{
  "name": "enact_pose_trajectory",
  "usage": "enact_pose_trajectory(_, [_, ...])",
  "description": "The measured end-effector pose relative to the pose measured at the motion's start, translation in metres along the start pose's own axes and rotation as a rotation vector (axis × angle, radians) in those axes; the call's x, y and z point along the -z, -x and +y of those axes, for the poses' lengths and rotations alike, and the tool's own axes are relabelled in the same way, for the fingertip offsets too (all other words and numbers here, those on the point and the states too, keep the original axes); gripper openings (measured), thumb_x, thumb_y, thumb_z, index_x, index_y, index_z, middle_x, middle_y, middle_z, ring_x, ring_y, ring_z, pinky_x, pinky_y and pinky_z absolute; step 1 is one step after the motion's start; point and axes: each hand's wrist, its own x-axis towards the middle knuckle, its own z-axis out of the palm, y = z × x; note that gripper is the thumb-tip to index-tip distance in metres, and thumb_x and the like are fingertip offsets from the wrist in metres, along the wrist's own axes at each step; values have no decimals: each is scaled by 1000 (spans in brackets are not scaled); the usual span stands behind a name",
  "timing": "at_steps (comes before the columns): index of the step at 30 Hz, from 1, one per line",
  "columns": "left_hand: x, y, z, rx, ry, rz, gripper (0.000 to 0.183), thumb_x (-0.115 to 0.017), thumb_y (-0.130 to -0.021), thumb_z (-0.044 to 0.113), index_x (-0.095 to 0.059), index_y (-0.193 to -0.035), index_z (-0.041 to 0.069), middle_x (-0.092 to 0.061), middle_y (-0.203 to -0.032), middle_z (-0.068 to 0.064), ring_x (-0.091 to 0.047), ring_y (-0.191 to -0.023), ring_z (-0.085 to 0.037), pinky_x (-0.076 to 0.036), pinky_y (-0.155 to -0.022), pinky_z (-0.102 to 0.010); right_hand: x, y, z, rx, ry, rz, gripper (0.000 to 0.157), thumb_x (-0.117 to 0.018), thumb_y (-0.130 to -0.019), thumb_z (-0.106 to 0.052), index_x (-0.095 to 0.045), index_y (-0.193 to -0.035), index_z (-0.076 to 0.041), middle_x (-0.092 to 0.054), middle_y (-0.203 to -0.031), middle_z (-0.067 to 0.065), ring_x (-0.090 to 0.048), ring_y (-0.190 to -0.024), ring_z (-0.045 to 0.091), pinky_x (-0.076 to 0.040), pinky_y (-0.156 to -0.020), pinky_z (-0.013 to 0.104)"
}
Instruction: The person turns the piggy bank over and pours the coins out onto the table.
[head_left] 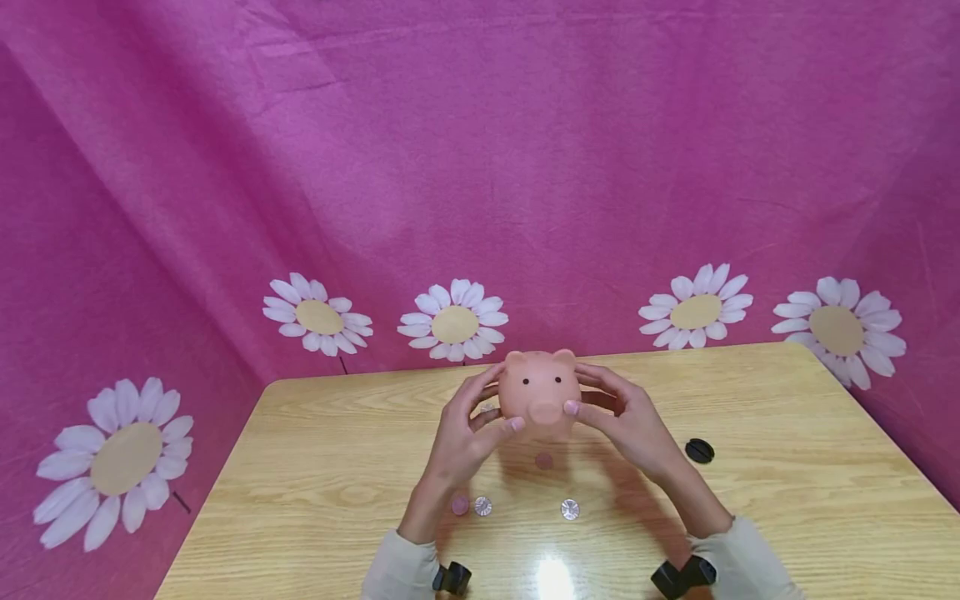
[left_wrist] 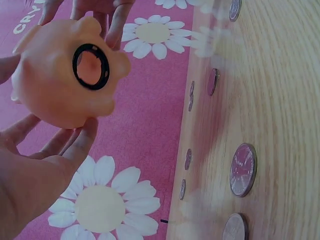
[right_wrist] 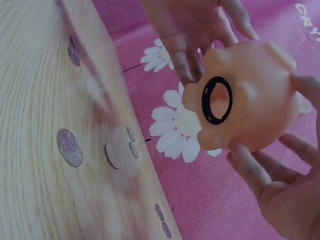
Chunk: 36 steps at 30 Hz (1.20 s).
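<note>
A pink piggy bank (head_left: 540, 396) is raised above the table, its face toward the head camera. My left hand (head_left: 467, 425) grips one side of it with curled fingers and thumb. On the opposite side my right hand (head_left: 636, 427) holds it the same way, the thumb by the snout. Both wrist views show the underside, where a black-rimmed round hole (left_wrist: 106, 70) stands uncovered. A black round plug (head_left: 700, 451) lies on the table to the right. Below the bank are coins, among them a silver coin (head_left: 570, 509) and a reddish coin (head_left: 543, 460).
The wooden table (head_left: 322, 467) carries several coins, including a silver coin (head_left: 483, 506) beside a reddish one (head_left: 460, 505) near my left forearm. A pink cloth (head_left: 525, 167) with white daisies hangs behind the table's far edge and along its sides.
</note>
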Motion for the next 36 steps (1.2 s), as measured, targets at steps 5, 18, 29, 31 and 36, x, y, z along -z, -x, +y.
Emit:
enact_pose_trajectory(5, [0, 0, 0, 37, -12, -8, 72, -83, -90, 13, -55, -157, 14, -55, -157, -10, -61, -136, -36, -64, -102, -37, 1, 1, -2, -31, -40, -21, 51, -69, -105, -14, -55, -153, -2, -59, -150, 29, -72, -119, 15, -65, -95, 30])
enact_pose_trajectory(18, [2, 0, -4, 110, -136, 37, 59, -78, -95, 29, -63, -151, 18, -69, -143, -14, -74, -118, -35, -63, -95, -35, 2, 1, -2, -77, -76, -82, 54, -67, -106, -16, -51, -156, 0, -56, -150, 33, -71, -124, 27, -65, -96, 34])
enact_pose_trajectory(29, [2, 0, -4, 150, -143, 15, 57, -77, -96, 30, -63, -150, 15, -69, -143, -17, -73, -120, -39, -64, -94, -37, 1, 2, 0, -128, -38, -95, 56, -68, -106, -19, -50, -156, -1, -54, -152, 31, -65, -132, 44, -65, -99, 45])
enact_pose_trajectory(31, [2, 0, -4, 144, -140, 13, 58, -77, -95, 29, -62, -150, 15, -68, -144, -17, -73, -121, -39, -64, -95, -38, 1, 2, 0, -126, -42, -89, 56, -68, -106, -19, -50, -156, -2, -54, -152, 31, -64, -132, 45, -65, -100, 42])
enact_pose_trajectory(36, [2, 0, -3, 112, -145, 10, 60, -76, -95, 27, -61, -152, 15, -66, -147, -15, -71, -124, -38, -63, -99, -40, 1, 3, -2, -104, -15, -73, 56, -70, -105, -17, -51, -156, -3, -55, -154, 29, -64, -134, 46, -63, -98, 27])
